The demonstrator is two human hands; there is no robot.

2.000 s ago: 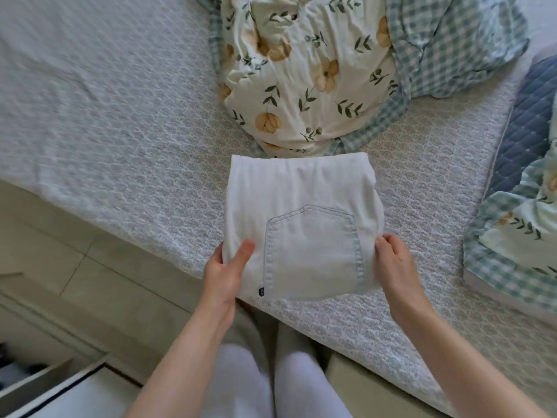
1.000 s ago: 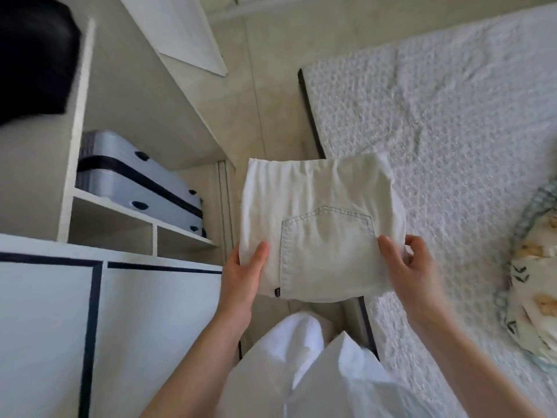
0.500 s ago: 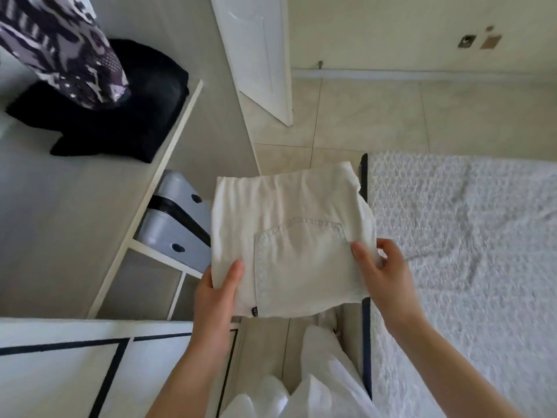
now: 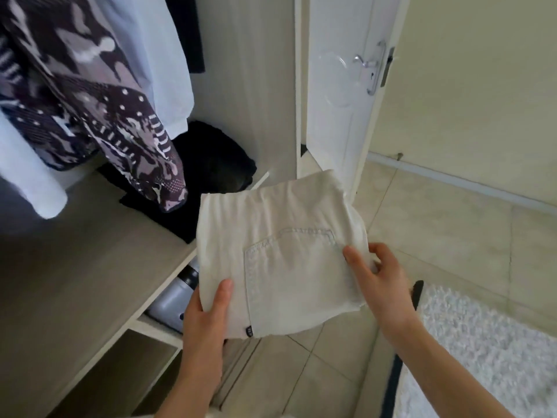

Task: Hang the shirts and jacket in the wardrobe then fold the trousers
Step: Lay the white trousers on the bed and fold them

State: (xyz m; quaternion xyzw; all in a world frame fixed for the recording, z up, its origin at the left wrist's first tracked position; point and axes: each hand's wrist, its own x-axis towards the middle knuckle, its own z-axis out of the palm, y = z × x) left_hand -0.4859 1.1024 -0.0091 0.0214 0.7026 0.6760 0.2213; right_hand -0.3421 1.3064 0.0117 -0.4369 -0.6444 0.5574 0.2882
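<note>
White trousers (image 4: 280, 251) (dark tag (image 4: 248, 331) unreadable)

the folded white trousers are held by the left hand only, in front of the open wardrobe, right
Not left only: the head view shows both the left hand and the right hand holding the folded white trousers, one at each side, in front of the open wardrobe.

folded trousers (image 4: 280, 254) lifted off the bed, carried in both hands — now held before the open wardrobe shelf (image 4: 90, 267)
</note>
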